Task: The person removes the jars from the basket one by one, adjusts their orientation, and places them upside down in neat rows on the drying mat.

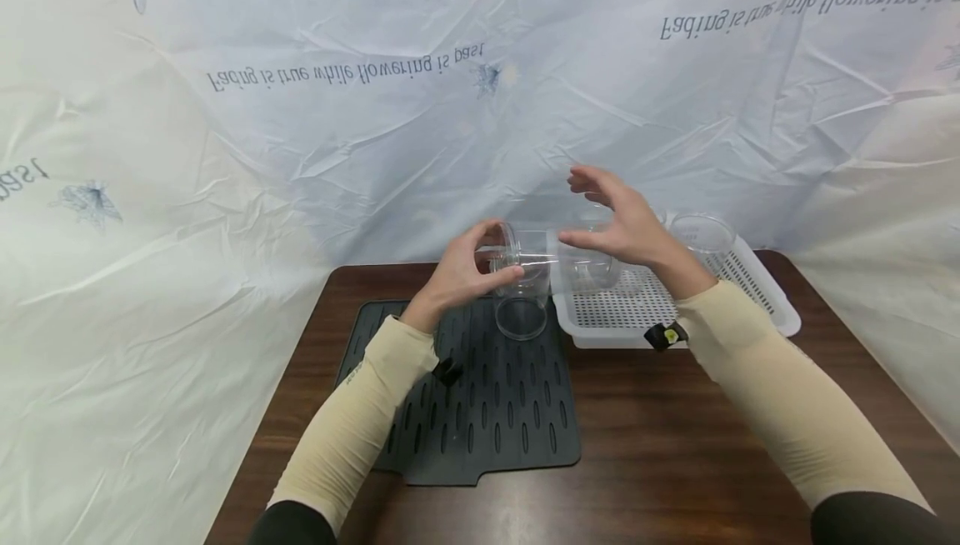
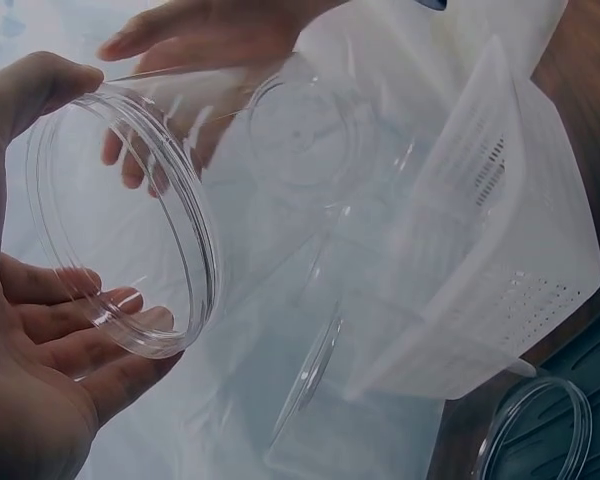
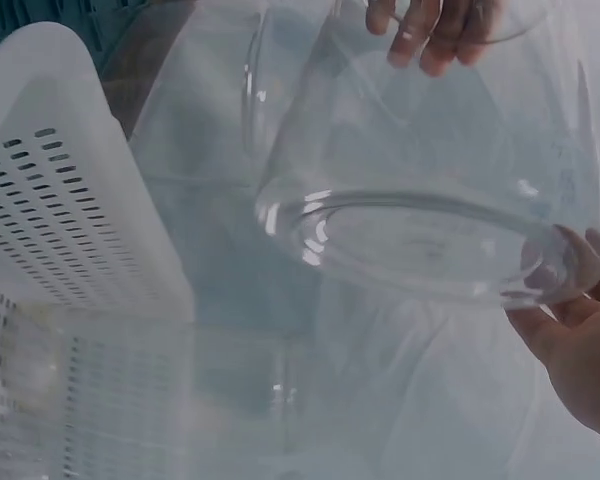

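My left hand (image 1: 468, 266) grips the rim of a clear jar (image 2: 230, 180), thumb on one side of the mouth and fingers on the other. The jar lies sideways in the air, its mouth toward the left palm and its base toward the right. My right hand (image 1: 618, 224) is close to the base end, thumb and fingers spread apart. In the right wrist view, its fingertips are right at the edge of the jar's base (image 3: 410, 245). Below the held jar, another clear jar (image 1: 521, 320) stands on the dark drying mat (image 1: 480, 420).
A white perforated basket (image 1: 607, 337) sits right of the mat, with a clear jar (image 1: 701, 232) at its far right. Brown wooden table (image 1: 660, 445) lies underneath. A printed plastic sheet (image 1: 420, 137) hangs behind the table.
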Available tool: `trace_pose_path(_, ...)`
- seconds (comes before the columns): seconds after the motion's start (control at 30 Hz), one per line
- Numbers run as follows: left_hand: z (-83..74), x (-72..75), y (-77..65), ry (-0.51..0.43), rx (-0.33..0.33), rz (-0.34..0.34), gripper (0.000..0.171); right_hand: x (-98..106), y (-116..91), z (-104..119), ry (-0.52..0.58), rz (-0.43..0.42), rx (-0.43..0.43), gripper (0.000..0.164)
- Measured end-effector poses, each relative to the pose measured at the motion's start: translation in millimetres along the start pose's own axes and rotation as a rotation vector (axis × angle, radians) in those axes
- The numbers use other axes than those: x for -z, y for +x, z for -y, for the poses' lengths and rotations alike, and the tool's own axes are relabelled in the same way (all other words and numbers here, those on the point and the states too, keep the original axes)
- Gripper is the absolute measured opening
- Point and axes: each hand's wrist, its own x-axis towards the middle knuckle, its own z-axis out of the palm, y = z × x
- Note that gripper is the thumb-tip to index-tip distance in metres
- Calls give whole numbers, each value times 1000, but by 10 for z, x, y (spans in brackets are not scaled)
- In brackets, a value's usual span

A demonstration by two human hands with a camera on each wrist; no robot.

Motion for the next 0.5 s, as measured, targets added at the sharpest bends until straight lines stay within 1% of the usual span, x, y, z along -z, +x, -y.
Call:
trace_pose_path(0.07, 5, 3, -4, -9, 6, 1, 81, 3, -30, -48, 75, -12, -34, 85)
trace_pose_path(0.13, 16, 7, -9, -9, 17, -1, 80, -1, -61, -91, 160, -27, -47, 80)
trace_pose_path(0.3, 29, 22, -26, -26, 33, -8, 74, -33, -143, -182, 347, -84, -22, 71)
trace_pose_path(0.5, 17, 42, -26, -44, 19, -12, 71, -70, -242, -290, 486, -145, -3, 63)
